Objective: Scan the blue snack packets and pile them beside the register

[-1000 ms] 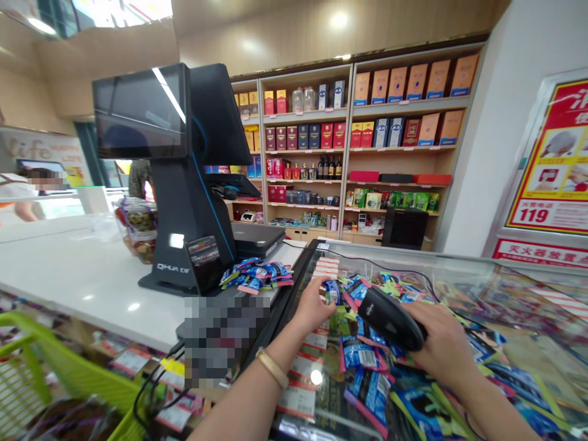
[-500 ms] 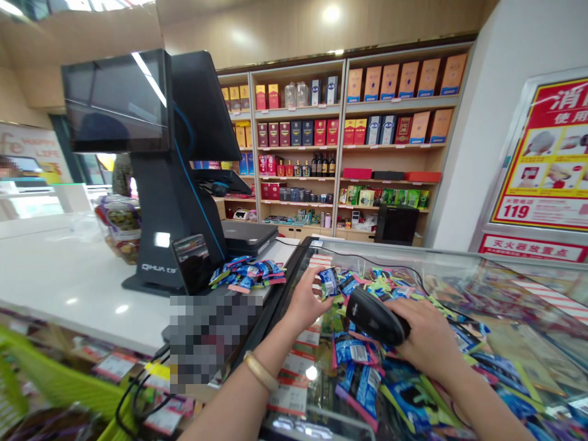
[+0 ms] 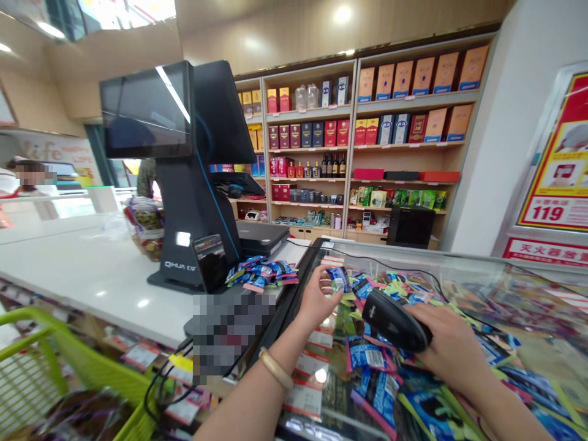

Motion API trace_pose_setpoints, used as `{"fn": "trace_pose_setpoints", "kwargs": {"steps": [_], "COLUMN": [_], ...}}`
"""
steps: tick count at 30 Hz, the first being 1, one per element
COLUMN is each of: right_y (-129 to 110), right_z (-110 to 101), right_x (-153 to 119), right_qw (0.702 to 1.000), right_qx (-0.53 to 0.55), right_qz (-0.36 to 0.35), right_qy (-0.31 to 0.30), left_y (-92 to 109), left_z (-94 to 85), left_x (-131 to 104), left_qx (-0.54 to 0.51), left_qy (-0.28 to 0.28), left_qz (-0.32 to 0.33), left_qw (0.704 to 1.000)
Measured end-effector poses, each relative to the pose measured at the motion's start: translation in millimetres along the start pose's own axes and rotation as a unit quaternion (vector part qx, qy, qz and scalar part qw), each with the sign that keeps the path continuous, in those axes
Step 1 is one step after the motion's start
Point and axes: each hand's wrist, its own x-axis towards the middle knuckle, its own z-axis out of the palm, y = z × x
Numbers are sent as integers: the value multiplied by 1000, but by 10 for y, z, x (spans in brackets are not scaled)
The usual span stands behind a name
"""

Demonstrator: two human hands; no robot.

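My left hand (image 3: 320, 298) has its fingers curled around a small blue packet (image 3: 339, 279) above the glass counter (image 3: 294, 422). My right hand (image 3: 448, 340) grips a black handheld scanner (image 3: 394, 321), its head angled to the left toward that packet. Many blue, pink and green packets lie spread on the glass beneath and around both hands, among them a blue one (image 3: 377, 393) below the scanner. A smaller pile of packets (image 3: 264, 274) rests on the white counter, left of my left hand.
A black register with screens (image 3: 177, 214) stands on the white counter (image 3: 105, 288), a phone-like device (image 3: 210, 262) at its base. Bagged jars (image 3: 144, 226) sit behind it. A green basket (image 3: 32, 349) is at lower left. A cable crosses the glass. A person (image 3: 28, 176) is far left.
The view has turned left, so the scene sits further right. More of the green basket and the far person shows. Both hands keep nearly the same places relative to packet and scanner.
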Motion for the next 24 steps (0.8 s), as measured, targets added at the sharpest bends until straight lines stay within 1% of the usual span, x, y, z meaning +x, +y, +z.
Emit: {"fn": "trace_pose_setpoints", "kwargs": {"steps": [2,4,6,8,10,11,12,14,17,19,22,24], "right_y": [26,49,72,100,136,155,175,208,232,229,205,189], "right_z": [25,44,57,67,75,80,85,95,111,116,103,83], "right_x": [-24,-40,-49,-52,-53,-54,-57,-64,-82,-89,-82,-69], "right_qw": [1000,999,998,998,998,997,996,994,994,995,997,997], "right_qx": [-5,-12,-20,-23,-26,-28,-33,-45,-50,-43,-29,-29], "right_qz": [-12,-28,-41,-46,-53,-63,-73,-89,-90,-81,-60,-41], "right_qy": [17,23,31,36,36,36,37,38,38,41,48,59], "left_y": [9,26,48,68,79,80,79,71,58,51,32,13], "left_z": [-40,-134,-287,-477,-660,-734,-793,-855,-839,-799,-732,-671], "left_x": [44,124,228,333,406,425,432,418,368,341,315,298], "left_qx": [-38,-60,-71,-68,-33,-6,24,84,145,152,135,129], "left_qy": [45,120,211,295,354,370,379,380,379,382,370,332], "left_qz": [-28,-52,-73,-85,-86,-83,-82,-81,-74,-65,-51,-21], "left_qw": [998,990,972,949,931,925,922,918,911,909,917,934]}}
